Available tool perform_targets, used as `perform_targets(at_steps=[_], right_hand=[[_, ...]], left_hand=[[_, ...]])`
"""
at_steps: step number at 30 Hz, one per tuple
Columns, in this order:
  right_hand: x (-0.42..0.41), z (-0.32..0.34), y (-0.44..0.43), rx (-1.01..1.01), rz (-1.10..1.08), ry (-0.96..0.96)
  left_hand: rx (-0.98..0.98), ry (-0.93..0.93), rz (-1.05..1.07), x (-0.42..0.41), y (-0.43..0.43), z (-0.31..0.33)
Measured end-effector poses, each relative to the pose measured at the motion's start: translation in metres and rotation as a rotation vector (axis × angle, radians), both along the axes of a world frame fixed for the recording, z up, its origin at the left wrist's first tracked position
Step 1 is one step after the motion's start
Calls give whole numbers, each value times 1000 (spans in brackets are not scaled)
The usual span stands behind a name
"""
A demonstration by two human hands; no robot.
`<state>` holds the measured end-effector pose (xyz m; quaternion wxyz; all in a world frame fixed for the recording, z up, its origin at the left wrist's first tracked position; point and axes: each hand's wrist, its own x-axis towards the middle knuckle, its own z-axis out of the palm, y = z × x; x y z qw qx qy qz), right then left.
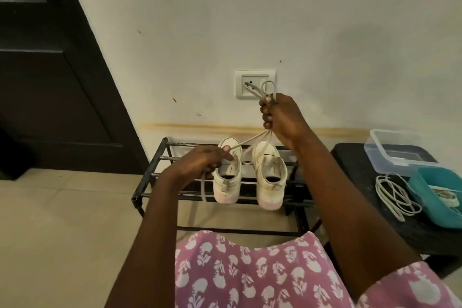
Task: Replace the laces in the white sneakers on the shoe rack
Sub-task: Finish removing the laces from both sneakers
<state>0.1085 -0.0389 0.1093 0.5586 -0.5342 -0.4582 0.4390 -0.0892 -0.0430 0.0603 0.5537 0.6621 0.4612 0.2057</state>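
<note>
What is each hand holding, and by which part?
A lace: the right hand grips its looped middle, the left hand pinches it near a dangling end.

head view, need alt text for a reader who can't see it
A person stretches a shoelace between both hands above two white sneakers on a black shoe rack: the raised right hand grips it, the left hand pinches it lower down. Loose laces lie on a dark stand to the right, beside a teal tray.

Two white sneakers point(271, 182) stand side by side on the black shoe rack point(137, 198), heels seemingly overhanging its front rail.
</note>
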Motion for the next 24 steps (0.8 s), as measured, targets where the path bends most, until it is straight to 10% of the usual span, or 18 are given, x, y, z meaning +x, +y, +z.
perform_targets(at_steps=[9,24], right_hand=[[83,-14,-43,-113,58,-410],[207,-13,-85,-249,-183,-364]], left_hand=[[223,-119,151,43,6,21],[-320,-567,-51,286,-26,26]])
